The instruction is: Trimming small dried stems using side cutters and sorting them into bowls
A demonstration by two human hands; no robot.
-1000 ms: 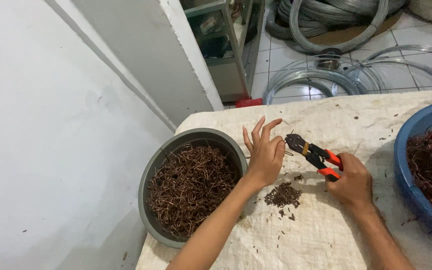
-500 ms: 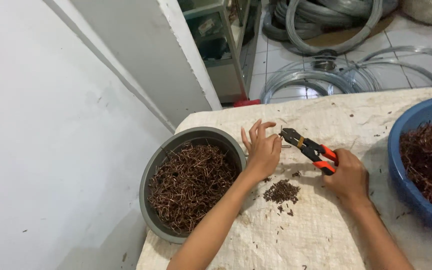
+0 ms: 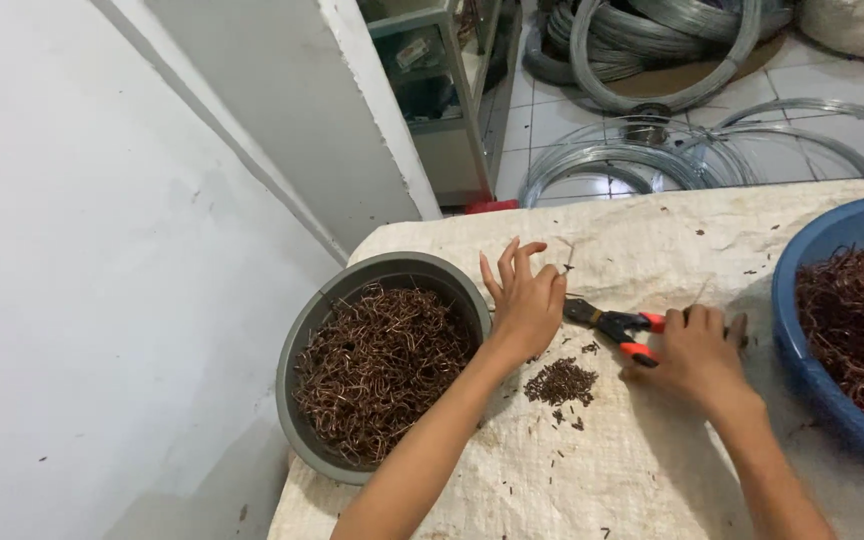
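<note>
Hands with cutters over a small pile of clippings on a cloth-covered surface.

The right hand (image 3: pixel 697 355) is clamped on the orange handles of the cutters (image 3: pixel 614 324), whose dark head points left toward the left hand (image 3: pixel 524 300). That hand pinches a thin wire piece (image 3: pixel 567 252) between thumb and forefinger, other fingers spread, just right of the grey bowl (image 3: pixel 302 345) of brown wire. The pile (image 3: pixel 560 381) lies near, between both hands. A blue basin (image 3: pixel 802 350) sits far right.
</note>
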